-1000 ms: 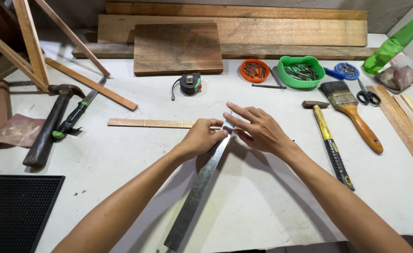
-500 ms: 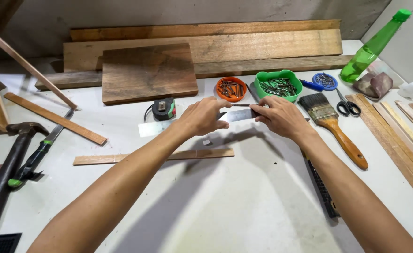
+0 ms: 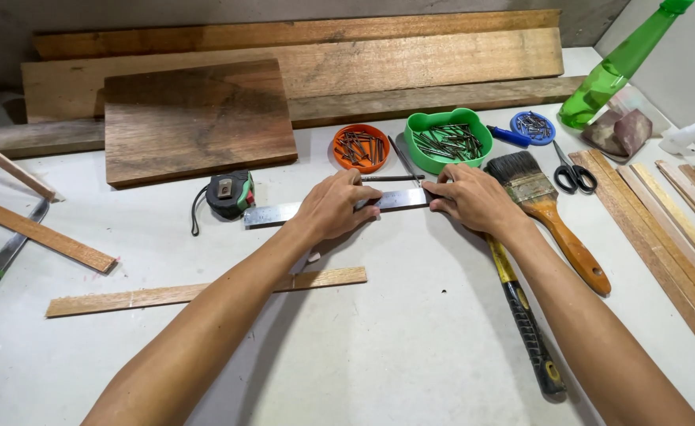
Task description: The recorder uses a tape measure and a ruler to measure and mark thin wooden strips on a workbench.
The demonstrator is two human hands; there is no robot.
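Both hands, left hand (image 3: 333, 207) and right hand (image 3: 474, 201), press fingers flat on the steel ruler (image 3: 272, 214); uneven pressure could skid it into the tape measure (image 3: 229, 194).

Steel ruler (image 3: 272, 214) lies flat beside tape measure (image 3: 229, 194).
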